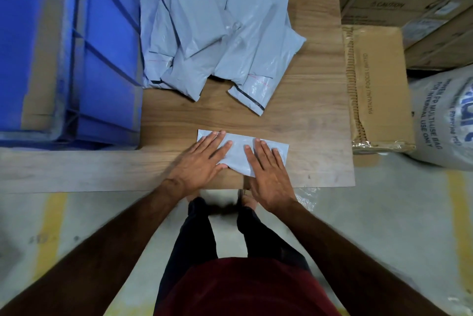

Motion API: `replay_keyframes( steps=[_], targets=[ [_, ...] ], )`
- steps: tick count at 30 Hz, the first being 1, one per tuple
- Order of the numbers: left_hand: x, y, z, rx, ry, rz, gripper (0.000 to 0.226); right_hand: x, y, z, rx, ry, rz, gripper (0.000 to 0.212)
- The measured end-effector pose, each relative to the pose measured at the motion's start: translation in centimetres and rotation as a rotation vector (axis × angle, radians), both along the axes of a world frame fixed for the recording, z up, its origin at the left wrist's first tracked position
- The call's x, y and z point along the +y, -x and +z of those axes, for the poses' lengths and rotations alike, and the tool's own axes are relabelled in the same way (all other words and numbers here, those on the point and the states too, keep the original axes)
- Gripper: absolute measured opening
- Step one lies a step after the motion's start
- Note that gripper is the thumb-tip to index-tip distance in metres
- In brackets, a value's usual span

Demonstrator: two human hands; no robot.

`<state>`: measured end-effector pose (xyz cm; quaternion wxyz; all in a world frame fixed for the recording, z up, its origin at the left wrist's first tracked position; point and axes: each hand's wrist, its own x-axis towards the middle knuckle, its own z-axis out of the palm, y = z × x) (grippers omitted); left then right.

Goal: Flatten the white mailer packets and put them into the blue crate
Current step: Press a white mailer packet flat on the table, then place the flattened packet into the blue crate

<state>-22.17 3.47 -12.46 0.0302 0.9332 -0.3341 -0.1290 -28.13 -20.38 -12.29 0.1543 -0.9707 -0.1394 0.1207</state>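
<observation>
While both hands lie flat on it, 1 white mailer packet sits near the front edge of the wooden table, roughly at the middle of that edge. The left hand presses its left part with fingers straight and spread; the right hand does the same on its right part, palm down. Neither grips anything, so I judge this packet is in the flattening step and not yet on its way to the blue crate.

That crate stands off the table's left edge. Its inside shows only a brown cardboard sheet along one side; I see no packet in it, though part of the crate is out of view.

Most of the work looks left. A pile of packets covers the far left part of the table, overlapping so much that I count roughly 7 or 8, no firmer than that. So: 1 packet under the hands, 1 pile, 1 crate, 2 hands.
</observation>
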Motion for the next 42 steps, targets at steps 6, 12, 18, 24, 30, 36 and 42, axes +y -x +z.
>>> replay_keyframes(
  steps=[6,12,18,24,30,36,42],
  targets=[
    [-1.0,0.8,2.5,-0.046,-0.131,0.021,0.084,-0.5,-1.6,1.9,0.006,-0.028,-0.013,0.085],
    [-2.9,0.0,5.9,-0.133,-0.062,0.102,0.087,-1.3,-2.9,5.0,-0.065,-0.051,-0.005,0.08],
    [-3.0,-1.9,10.9,-0.24,-0.046,0.105,0.084,-1.7,-4.7,9.1,-0.174,-0.092,0.052,0.079],
    [-3.0,-3.7,16.0,-0.393,-0.071,0.155,0.082,-1.9,-8.1,13.6,-0.276,-0.153,0.1,0.079],
    [-1.6,-5.0,20.3,-0.529,-0.056,0.284,0.073,0.0,-12.0,17.3,-0.373,-0.196,0.15,0.073],
    [2.6,-5.8,23.8,-0.569,-0.016,0.343,0.068,4.4,-13.9,20.6,-0.438,-0.265,0.188,0.072],
    [8.6,-6.6,26.5,-0.584,-0.044,0.354,0.073,10.3,-15.2,22.9,-0.498,-0.277,0.235,0.073]
  ],
)
